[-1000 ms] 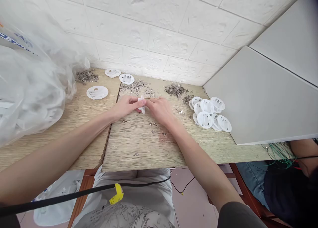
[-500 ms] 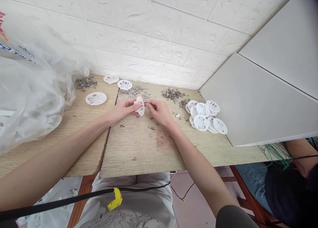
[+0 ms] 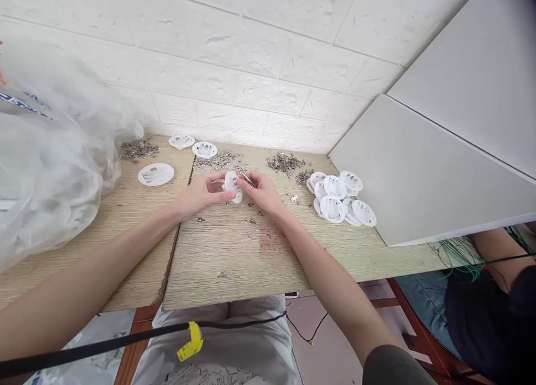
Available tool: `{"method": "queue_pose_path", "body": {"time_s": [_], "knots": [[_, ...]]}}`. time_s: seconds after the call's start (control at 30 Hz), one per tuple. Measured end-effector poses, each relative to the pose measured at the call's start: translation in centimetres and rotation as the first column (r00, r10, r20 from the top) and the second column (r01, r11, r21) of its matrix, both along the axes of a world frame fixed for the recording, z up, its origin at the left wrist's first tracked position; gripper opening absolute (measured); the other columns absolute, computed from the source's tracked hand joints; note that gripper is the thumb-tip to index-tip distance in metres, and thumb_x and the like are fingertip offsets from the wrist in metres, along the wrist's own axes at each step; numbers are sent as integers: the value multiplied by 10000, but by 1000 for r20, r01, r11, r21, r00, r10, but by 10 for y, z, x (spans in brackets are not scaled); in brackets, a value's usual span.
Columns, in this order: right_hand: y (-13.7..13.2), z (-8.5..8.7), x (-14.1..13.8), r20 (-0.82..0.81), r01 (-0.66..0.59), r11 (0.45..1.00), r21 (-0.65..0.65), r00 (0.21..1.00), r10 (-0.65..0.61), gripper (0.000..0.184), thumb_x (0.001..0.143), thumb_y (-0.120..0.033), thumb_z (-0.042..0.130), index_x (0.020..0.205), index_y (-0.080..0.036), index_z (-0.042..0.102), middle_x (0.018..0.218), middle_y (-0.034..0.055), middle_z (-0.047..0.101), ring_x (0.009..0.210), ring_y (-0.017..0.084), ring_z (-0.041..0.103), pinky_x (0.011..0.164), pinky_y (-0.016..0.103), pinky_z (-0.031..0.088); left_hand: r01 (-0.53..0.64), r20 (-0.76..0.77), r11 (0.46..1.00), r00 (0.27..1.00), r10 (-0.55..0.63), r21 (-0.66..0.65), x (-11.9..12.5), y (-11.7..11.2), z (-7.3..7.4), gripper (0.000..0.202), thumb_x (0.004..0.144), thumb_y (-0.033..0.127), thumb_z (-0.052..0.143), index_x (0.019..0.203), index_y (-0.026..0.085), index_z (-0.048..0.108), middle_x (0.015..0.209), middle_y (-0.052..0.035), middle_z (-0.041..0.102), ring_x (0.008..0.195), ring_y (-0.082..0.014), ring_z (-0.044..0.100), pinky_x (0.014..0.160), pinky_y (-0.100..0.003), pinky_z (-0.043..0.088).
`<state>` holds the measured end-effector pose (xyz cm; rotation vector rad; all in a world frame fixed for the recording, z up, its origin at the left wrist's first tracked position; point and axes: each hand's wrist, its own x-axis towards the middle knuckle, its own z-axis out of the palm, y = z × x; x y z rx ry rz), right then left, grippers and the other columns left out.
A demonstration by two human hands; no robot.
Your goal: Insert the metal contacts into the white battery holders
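Observation:
My left hand point(image 3: 205, 190) grips a round white plastic disc point(image 3: 231, 184) and holds it just above the wooden table point(image 3: 226, 251). My right hand point(image 3: 260, 190) is closed beside the disc, pinching a small metal clip point(image 3: 246, 177) at the disc's right edge. Both hands meet at the middle of the table, just in front of the heaps of small metal clips point(image 3: 218, 160).
A pile of white discs point(image 3: 340, 198) lies at the right by a grey panel point(image 3: 422, 172). More clips point(image 3: 285, 162) and single discs point(image 3: 156, 174) lie further back. A clear plastic bag point(image 3: 50, 156) fills the left. Another person's arm point(image 3: 498, 245) shows at the lower right.
The disc has turned from edge-on to face me. My right fingers now pinch a metal clip at its edge. The view has tilted slightly.

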<state>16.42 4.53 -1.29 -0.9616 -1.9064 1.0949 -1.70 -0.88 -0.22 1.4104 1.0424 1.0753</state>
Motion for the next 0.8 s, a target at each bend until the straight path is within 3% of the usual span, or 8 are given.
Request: {"method": "queue_pose_path", "body": {"time_s": [0.07,0.2,0.33,0.43,0.53,0.63,0.8], "knots": [[1,0,0,-107,-45,996,-82,994,36,281,798,-443,627,769,-170,569,713,-20,527,662,115,463,634,265,371,-4,72,1000,997,6,-28,0,2,-2,574,665,514,775,1146,212,692,1089,-90,717,1057,-291,639,879,-397,537],[1,0,-2,-236,-127,975,-181,968,82,311,764,-471,662,786,-177,560,766,-9,561,710,118,498,681,265,408,-31,194,997,980,45,-75,-1,5,-3,636,803,706,507,1048,160,725,1042,-140,716,1022,-300,639,789,-396,554],[0,0,-3,-198,-135,978,-158,975,103,293,773,-453,663,779,-179,558,761,-11,557,714,115,498,684,261,410,-117,38,993,993,116,12,-2,4,-1,440,787,581,623,972,200,741,1065,-88,721,976,-249,645,796,-348,538],[-1,0,-3,-168,-138,982,-131,979,115,265,790,-429,648,805,-180,560,770,-11,556,718,117,502,693,264,419,-149,-105,983,981,161,111,-3,2,2,401,807,568,599,935,219,748,1039,-59,730,972,-234,640,845,-342,520],[-3,4,-3,-120,-99,987,-127,989,84,256,850,-432,575,785,-189,526,734,-18,517,674,113,471,646,258,408,-170,-141,976,972,189,138,-2,0,4,415,838,567,549,892,210,752,976,-61,730,934,-232,646,838,-354,517],[-5,7,-3,-84,-45,991,-123,996,34,229,885,-402,525,784,-198,508,699,-27,470,621,108,414,592,250,376,-198,-188,960,954,236,200,1,0,2,337,795,505,636,869,197,750,976,-72,724,954,-234,643,855,-360,508],[-5,5,-4,-38,-44,998,-51,998,42,222,879,-384,531,772,-190,536,709,-22,481,643,111,403,618,253,363,-138,-254,980,952,172,146,3,1,-3,352,706,456,731,952,204,731,1060,-73,704,920,-217,637,852,-376,515]]}}
